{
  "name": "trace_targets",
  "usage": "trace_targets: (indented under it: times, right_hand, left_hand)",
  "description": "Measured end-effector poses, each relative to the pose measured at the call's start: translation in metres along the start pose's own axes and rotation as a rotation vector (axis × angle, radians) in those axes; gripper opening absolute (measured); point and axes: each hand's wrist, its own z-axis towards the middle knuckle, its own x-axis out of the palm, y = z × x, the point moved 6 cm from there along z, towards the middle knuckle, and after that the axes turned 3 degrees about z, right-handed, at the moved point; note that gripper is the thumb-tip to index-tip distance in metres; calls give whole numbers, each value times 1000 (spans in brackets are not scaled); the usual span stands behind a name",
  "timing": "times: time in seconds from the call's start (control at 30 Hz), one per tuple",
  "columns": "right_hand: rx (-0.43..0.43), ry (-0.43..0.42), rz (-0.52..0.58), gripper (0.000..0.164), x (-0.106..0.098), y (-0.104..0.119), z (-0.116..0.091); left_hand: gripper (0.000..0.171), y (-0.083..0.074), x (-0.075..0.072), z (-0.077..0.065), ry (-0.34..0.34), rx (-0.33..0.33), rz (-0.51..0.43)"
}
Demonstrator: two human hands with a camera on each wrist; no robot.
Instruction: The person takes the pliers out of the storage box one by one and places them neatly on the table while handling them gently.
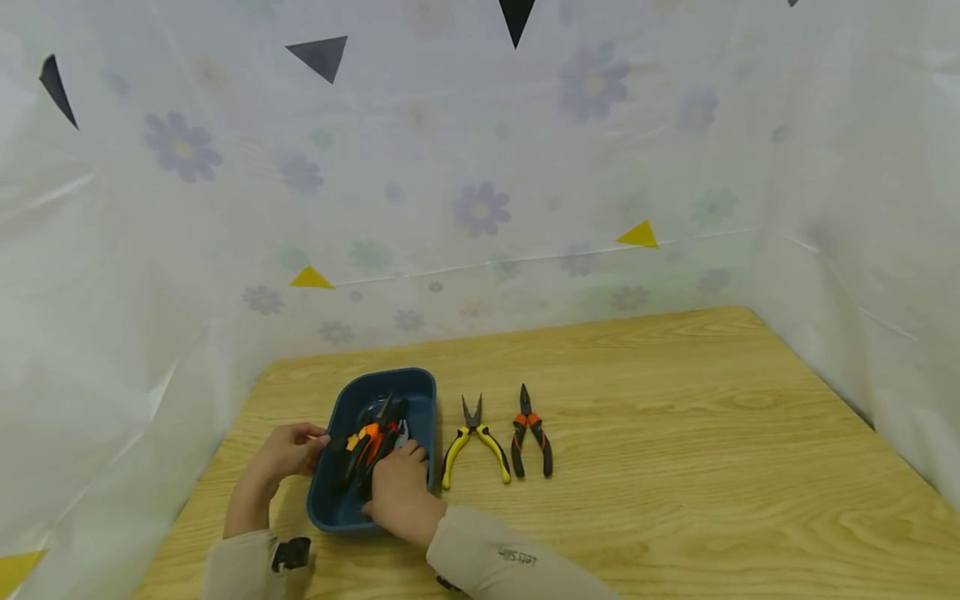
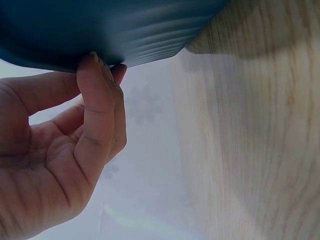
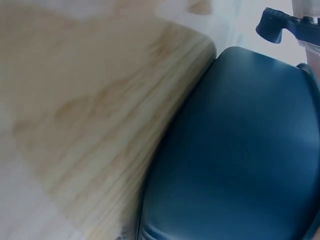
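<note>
On a wood-grain table's [image 1: 675, 433] left, the left hand [image 1: 287, 454] pinches a dark-blue rounded plastic bin's [image 1: 417, 388] left rim, while the right hand [image 1: 405, 493], its grip hidden, reaches in beside orange-and-black metal pliers [image 1: 368, 432], likely stiff, weighty, best held by the handles.

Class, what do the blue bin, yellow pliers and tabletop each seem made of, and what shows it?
Blue bin: probably plastic, smooth with a soft sheen; its wall shows ridges.
Yellow pliers: the dark head looks like metal; smooth yellow and black handles suggest plastic or rubber.
Tabletop: wood or wood-look laminate, smooth; streaky grain shows.
</note>
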Motion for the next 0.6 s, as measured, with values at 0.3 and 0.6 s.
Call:
trace_targets:
  times: [0.3,0.6]
  right_hand:
    - [26,-13,-73,61,1,0,6]
    - [26,-29,-99,74,2,-3,5]
  left_hand:
    - [30,1,-1,0,-5,-1,7]
    - [29,-2,0,-2,-8,-3,16]
